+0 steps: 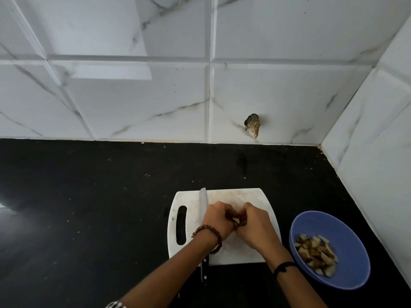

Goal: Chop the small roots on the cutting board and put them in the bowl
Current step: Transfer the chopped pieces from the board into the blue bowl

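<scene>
Where left hand (pixel 216 221) and right hand (pixel 254 227) meet, both grips curl round barely visible roots (pixel 239 221).

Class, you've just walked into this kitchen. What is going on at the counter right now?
A person is working over a white cutting board on a black counter. The left hand and right hand meet at its middle, their curled fingers holding a small brown root between them. The knife lies unheld on the board's left side, under the left wrist. A blue bowl to the right already holds chopped pieces.
</scene>
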Action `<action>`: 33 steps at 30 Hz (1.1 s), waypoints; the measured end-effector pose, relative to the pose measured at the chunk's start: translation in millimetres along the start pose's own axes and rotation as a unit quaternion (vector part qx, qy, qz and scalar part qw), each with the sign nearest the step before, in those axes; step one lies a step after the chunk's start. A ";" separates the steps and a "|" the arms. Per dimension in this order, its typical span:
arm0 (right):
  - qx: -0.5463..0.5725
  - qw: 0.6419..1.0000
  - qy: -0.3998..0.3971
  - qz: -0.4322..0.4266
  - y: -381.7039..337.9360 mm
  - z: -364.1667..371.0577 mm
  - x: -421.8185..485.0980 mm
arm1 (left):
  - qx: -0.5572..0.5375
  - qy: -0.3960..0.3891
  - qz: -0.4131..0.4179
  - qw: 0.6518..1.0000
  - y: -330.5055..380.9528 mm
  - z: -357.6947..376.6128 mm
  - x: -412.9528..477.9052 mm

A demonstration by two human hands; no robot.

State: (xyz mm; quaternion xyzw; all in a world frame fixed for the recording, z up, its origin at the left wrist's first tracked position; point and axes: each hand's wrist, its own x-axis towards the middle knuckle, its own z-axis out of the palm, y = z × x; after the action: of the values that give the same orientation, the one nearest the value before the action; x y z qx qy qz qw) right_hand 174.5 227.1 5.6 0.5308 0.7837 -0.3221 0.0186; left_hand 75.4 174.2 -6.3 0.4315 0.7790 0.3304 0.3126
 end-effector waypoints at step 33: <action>0.050 0.979 0.153 0.127 75.3 -100.7 -85.9 | 0.063 -0.163 0.135 0.975 125.6 67.9 -37.6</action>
State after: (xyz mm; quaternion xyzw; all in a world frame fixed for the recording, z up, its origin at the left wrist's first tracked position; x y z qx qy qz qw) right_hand 307.0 226.8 80.7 0.6694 0.6862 -0.2709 -0.0875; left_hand 202.5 209.1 60.0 0.5999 0.6712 0.2449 0.3601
